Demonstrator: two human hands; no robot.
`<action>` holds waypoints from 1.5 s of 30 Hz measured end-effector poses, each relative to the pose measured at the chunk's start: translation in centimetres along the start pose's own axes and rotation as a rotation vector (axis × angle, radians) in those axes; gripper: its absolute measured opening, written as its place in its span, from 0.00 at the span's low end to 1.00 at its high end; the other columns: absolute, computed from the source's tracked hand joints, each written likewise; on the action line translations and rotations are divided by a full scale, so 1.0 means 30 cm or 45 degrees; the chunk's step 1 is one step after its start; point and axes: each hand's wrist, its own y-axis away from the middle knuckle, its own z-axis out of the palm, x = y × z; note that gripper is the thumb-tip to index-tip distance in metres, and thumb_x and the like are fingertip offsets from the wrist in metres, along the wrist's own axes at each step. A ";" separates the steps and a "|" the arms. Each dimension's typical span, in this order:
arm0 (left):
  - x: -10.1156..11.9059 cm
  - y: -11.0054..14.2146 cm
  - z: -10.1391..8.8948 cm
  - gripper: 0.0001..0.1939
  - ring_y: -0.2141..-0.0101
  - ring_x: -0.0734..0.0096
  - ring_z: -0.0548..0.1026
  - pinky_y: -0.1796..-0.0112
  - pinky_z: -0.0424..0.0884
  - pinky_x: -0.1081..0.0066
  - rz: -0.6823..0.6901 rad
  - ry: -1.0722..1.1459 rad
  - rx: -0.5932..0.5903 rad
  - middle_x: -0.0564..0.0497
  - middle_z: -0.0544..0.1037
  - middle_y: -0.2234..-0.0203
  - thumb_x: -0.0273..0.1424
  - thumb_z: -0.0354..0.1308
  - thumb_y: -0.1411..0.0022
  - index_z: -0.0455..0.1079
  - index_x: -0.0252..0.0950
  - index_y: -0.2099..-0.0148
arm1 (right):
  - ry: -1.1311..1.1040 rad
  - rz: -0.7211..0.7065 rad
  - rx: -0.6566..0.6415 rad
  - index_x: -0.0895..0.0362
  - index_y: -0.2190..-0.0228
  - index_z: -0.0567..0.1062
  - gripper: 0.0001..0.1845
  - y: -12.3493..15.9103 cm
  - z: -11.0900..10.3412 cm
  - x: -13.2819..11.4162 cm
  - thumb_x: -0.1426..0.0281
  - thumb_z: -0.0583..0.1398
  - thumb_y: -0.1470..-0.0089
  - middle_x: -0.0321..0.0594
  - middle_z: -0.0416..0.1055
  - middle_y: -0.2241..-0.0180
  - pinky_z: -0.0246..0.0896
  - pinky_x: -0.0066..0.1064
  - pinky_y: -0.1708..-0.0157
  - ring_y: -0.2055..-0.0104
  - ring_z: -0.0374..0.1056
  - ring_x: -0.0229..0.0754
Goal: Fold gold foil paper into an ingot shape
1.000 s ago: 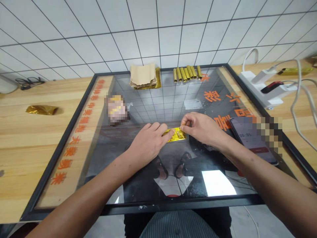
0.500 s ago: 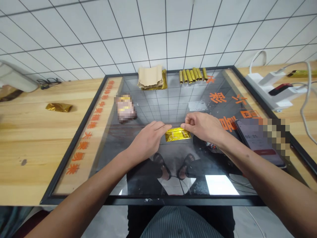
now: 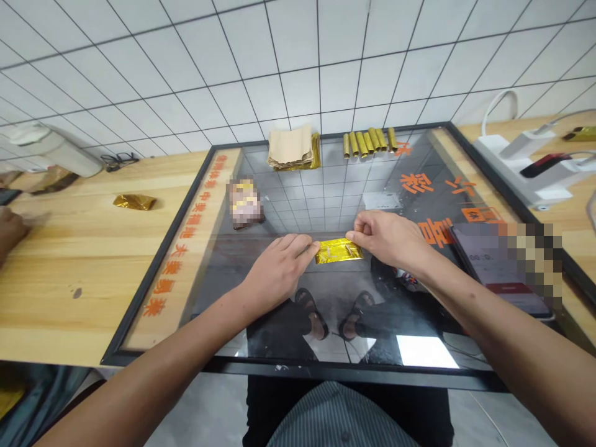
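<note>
A small shiny gold foil sheet (image 3: pixel 339 251) lies on the dark glass panel (image 3: pixel 284 214) in front of me, lightly creased, with reflections across it. At its left edge, my left hand (image 3: pixel 282 266) has thumb and fingertips closed on the upper corner. My right hand (image 3: pixel 384 236) pinches the upper right corner, with its other fingers curled in. The foil is stretched out between both hands, its lower edge uncovered. Whether any part of it is lifted off the glass I cannot tell.
At the back are a brown paper stack (image 3: pixel 291 149) with gold foil and several gold rolls (image 3: pixel 370 143). A phone (image 3: pixel 498 267) and a power strip (image 3: pixel 507 174) lie right. Left are a blurred packet (image 3: pixel 245 203), crumpled gold foil (image 3: pixel 135 202) and another person's hand (image 3: pixel 10 228).
The view has shifted, so things appear a little further right. Both hands keep their hold on the foil's ends. Another person's hand has appeared at the far left.
</note>
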 end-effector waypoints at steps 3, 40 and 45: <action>0.017 0.000 -0.009 0.22 0.48 0.54 0.74 0.51 0.72 0.58 -0.030 -0.088 0.007 0.39 0.76 0.43 0.22 0.49 0.25 0.69 0.32 0.34 | 0.001 -0.012 -0.005 0.49 0.69 0.76 0.12 -0.001 0.001 0.001 0.57 0.62 0.37 0.33 0.80 0.66 0.49 0.36 0.71 0.66 0.71 0.43; -0.038 -0.293 0.063 0.35 0.21 0.51 0.43 0.25 0.45 0.40 -0.284 0.342 -0.161 0.44 0.45 0.19 0.54 0.43 0.20 0.57 0.44 0.21 | 0.005 -0.077 0.028 0.50 0.68 0.74 0.11 -0.014 0.027 0.024 0.57 0.62 0.36 0.32 0.80 0.66 0.47 0.35 0.70 0.66 0.70 0.42; -0.045 -0.291 0.059 0.34 0.21 0.51 0.42 0.25 0.44 0.42 -0.293 0.317 -0.196 0.45 0.42 0.19 0.53 0.46 0.20 0.56 0.45 0.20 | -0.049 -0.079 0.013 0.50 0.67 0.75 0.09 -0.014 0.020 0.030 0.59 0.63 0.37 0.31 0.80 0.67 0.49 0.35 0.70 0.67 0.70 0.41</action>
